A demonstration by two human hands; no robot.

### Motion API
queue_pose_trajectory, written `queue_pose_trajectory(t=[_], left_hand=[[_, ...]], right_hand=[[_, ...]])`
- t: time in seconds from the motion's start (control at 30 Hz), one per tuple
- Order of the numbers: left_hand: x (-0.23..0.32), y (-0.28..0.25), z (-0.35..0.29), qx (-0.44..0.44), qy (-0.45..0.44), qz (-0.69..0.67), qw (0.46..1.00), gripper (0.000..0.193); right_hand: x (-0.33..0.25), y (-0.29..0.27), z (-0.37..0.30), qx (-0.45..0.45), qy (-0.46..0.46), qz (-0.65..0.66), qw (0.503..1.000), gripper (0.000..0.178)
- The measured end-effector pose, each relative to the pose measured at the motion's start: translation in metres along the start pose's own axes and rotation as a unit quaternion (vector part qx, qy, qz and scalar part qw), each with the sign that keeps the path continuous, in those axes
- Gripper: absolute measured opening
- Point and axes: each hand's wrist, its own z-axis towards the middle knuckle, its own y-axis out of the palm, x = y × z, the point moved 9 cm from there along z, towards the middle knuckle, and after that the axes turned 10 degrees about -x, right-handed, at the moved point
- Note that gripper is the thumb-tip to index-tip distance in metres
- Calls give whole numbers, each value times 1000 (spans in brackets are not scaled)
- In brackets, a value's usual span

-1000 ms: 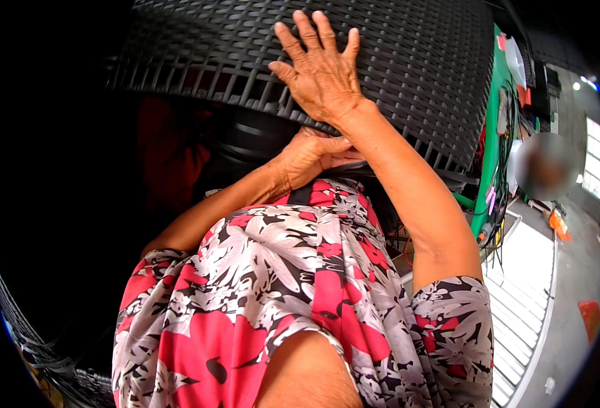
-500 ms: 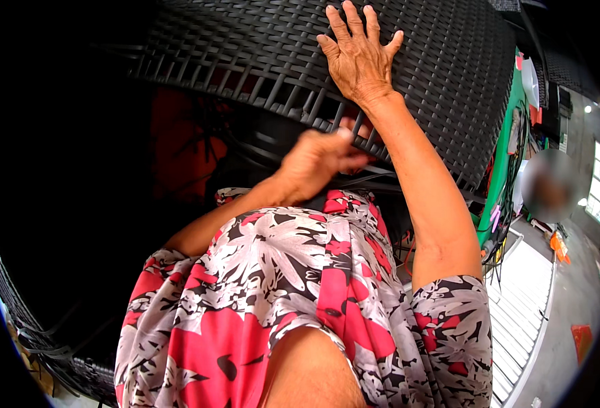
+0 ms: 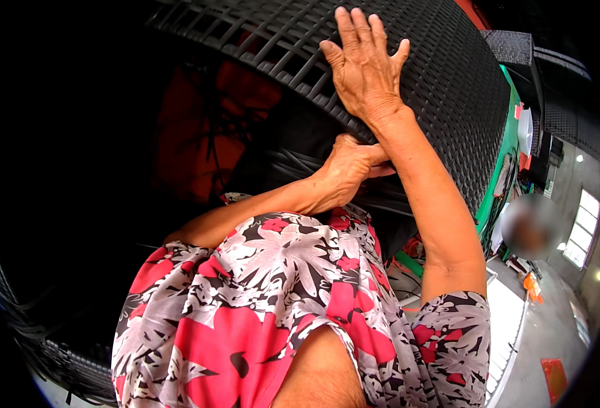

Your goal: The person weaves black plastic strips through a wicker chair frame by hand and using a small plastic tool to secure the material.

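Note:
A black woven rattan panel (image 3: 443, 109) fills the upper middle, with an open lattice of strips along its near edge. Spread flat on the weave lies my right hand (image 3: 368, 71), fingers apart, holding nothing. My left hand (image 3: 351, 166) is below it, close under the panel's near edge, with its fingers curled in. Those fingertips are partly hidden by my right forearm and the edge, so what they grip cannot be made out. Loose black strips (image 3: 290, 163) hang just left of that hand.
Deep shadow covers the left, with a dim red surface (image 3: 191, 129) inside it. Another woven black piece (image 3: 75, 367) stands at lower left. To the right are a green edge (image 3: 507, 149), a person (image 3: 532, 228) farther off and a red item (image 3: 554, 381) on the floor.
My left hand has moved slightly right and down, its fingers passing behind my right forearm. The panel's left part appears higher and more tilted. My right hand stays flat on the weave.

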Motion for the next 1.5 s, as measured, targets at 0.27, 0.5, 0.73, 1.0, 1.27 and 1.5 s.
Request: queue_pose_trajectory(t=[0.27,0.5,0.73,1.0,1.27,1.5], left_hand=[[-2,-5,-4,77,11,-12,997,19],[-7,-10,0,86,9,-23,996,16],[-28,-21,7,-128,27,-27,991,34],[-36,-46,5,7,-30,146,989,30],[-25,-4,-5,55,6,-33,998,21],[-12,6,-16,76,-54,78,993,16]], right_hand=[[9,0,14,-49,58,31,997,63],[25,13,12,-59,54,79,994,68],[-106,19,25,-77,-83,41,993,74],[-93,52,61,-155,-58,103,981,68],[-5,39,125,-44,26,-129,990,62],[-108,20,100,-8,-98,-17,995,63]])
